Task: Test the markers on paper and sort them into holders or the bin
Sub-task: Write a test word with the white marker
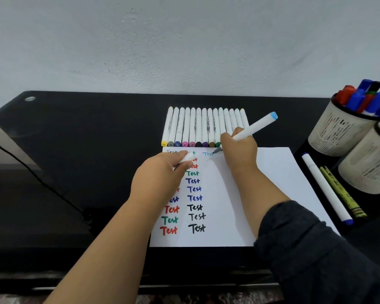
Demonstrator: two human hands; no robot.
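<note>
A row of white-barrelled markers (204,127) was laid side by side on the black desk (86,150), their coloured end caps lined up just beyond the far edge of the sheet of paper (261,183). Two pale mesh holders were stood at the right: the far holder (338,132) was filled with red, blue and black capped markers, and the near holder (369,165) was placed just in front of it, its contents not to be made out. Between the paper's right edge and the holders, a white marker with blue caps (326,189) and a yellow-green crayon (342,191) were laid close alongside each other. A dark cable (42,183) was trailed across the left of the desk, well apart from the paper. The right hand (239,148), its dark sleeve (316,249) pushed back from the forearm, was curled round a light-blue-capped marker (253,126), held tilted with its tip set on the paper at the end of a pale blue "Test". The left hand (160,176) was rested on the paper's upper left, fingers pinched round a small white cap (188,158), covering part of the written columns. The paper's right half was left unwritten, and bare desk lay to the left.
</note>
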